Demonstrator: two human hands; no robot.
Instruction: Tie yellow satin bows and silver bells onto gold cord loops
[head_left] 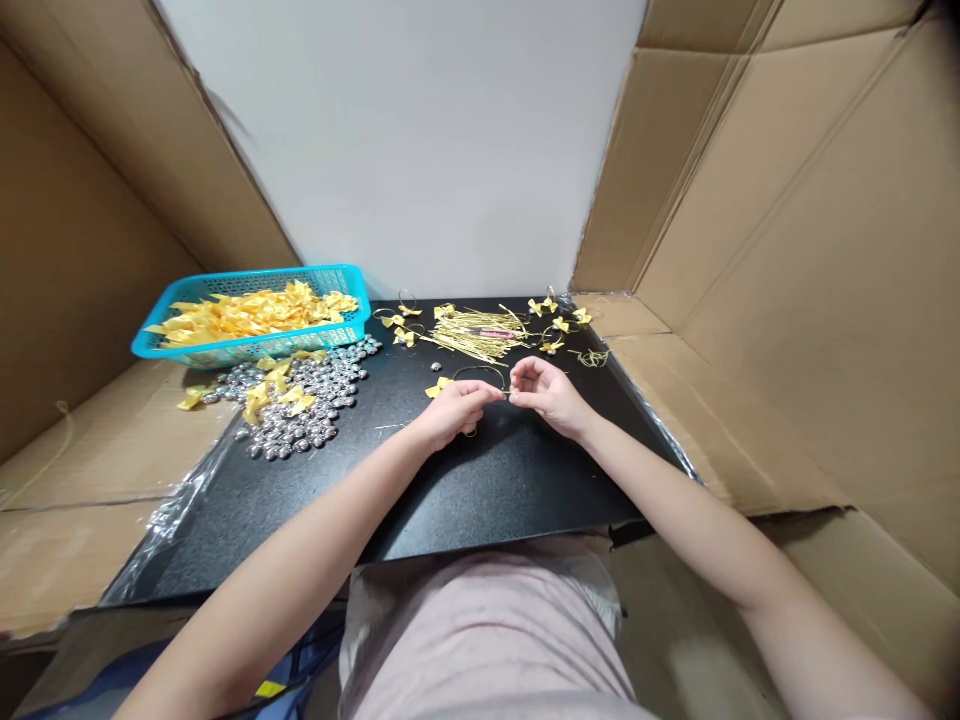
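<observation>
My left hand (452, 412) pinches a thin gold twist tie between thumb and fingertips, above the middle of the black tabletop (480, 490). The twist tie (480, 368) bends up into a loop behind my fingers. A yellow ribbon bow (437, 387) shows at the left of this hand, beside the loop; whether it is joined to the tie is hidden. Close by on the right, my right hand (553, 400) has thumb and index finger pressed together at the tie's end, its other fingers curled. A single silver bead (436, 367) lies behind the bow.
A blue basket (247, 352) heaped with yellow bows (262, 312) stands at the back left. Silver beads (322, 405) spread before it, some bows on top. Gold twist ties (476, 335) lie piled at the back among looped bows (551, 347). Cardboard walls (787, 200) flank the table.
</observation>
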